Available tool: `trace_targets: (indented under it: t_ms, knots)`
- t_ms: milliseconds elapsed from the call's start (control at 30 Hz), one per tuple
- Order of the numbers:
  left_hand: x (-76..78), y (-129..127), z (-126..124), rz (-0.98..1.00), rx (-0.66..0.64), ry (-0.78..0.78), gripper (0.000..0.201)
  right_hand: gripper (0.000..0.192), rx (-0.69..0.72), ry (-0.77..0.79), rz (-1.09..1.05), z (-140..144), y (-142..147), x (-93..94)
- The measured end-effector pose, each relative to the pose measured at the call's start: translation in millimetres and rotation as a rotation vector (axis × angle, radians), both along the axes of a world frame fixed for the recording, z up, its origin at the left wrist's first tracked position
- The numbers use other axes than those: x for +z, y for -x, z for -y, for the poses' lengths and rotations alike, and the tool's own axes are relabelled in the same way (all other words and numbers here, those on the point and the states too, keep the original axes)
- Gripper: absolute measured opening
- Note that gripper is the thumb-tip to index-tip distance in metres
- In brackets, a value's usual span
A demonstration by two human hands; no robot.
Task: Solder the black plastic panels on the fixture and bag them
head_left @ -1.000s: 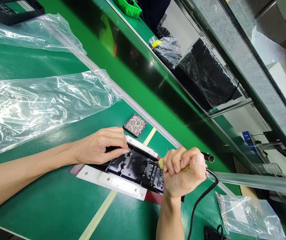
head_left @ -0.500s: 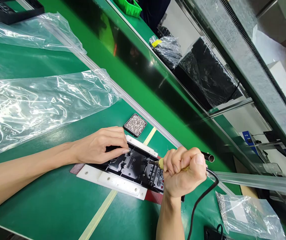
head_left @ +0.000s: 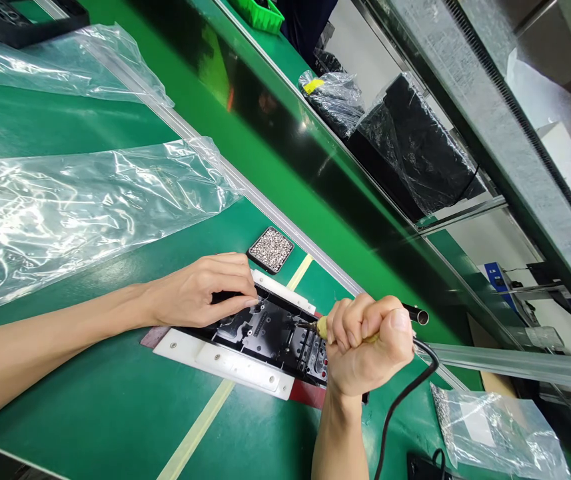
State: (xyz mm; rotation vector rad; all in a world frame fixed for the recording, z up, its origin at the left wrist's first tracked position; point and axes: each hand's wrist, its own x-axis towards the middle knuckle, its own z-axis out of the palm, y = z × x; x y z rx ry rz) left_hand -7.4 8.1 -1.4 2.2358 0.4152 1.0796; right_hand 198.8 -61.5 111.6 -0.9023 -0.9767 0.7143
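Note:
A long black plastic housing (head_left: 260,330) with bosses and ribs lies between white fixture blocks (head_left: 222,361) on the green bench. My left hand (head_left: 215,287) grips its left end, fingers bent over it and thumb on the inner face; part of the housing is hidden there. In the fist of my right hand (head_left: 368,340) is a soldering iron with a yellow handle (head_left: 322,327) and a black cord. Its thin metal tip points left, down at the ribbed middle of the housing. My right fist covers the housing's right end.
A small black tray (head_left: 271,250) of tiny metal pieces stands behind the fixture. Clear plastic bags (head_left: 90,207) lie left, another bag (head_left: 500,427) at right. The cord (head_left: 405,390) trails down to the right. Beyond a metal rail are wrapped black parts (head_left: 415,147) and a green bin (head_left: 260,15).
Almost nothing differs. My right fist has shifted very slightly, with the iron's tip at the same spot on the housing; my left hand stays put.

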Motion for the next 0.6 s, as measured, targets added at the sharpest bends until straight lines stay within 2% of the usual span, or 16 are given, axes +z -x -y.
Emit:
trace_targets:
  t_ms: [600]
  knots:
    - [-0.9,-0.1,-0.9,-0.004,-0.022,-0.023,0.011,0.048,-0.002,-0.001,0.002,0.2,-0.9,-1.0]
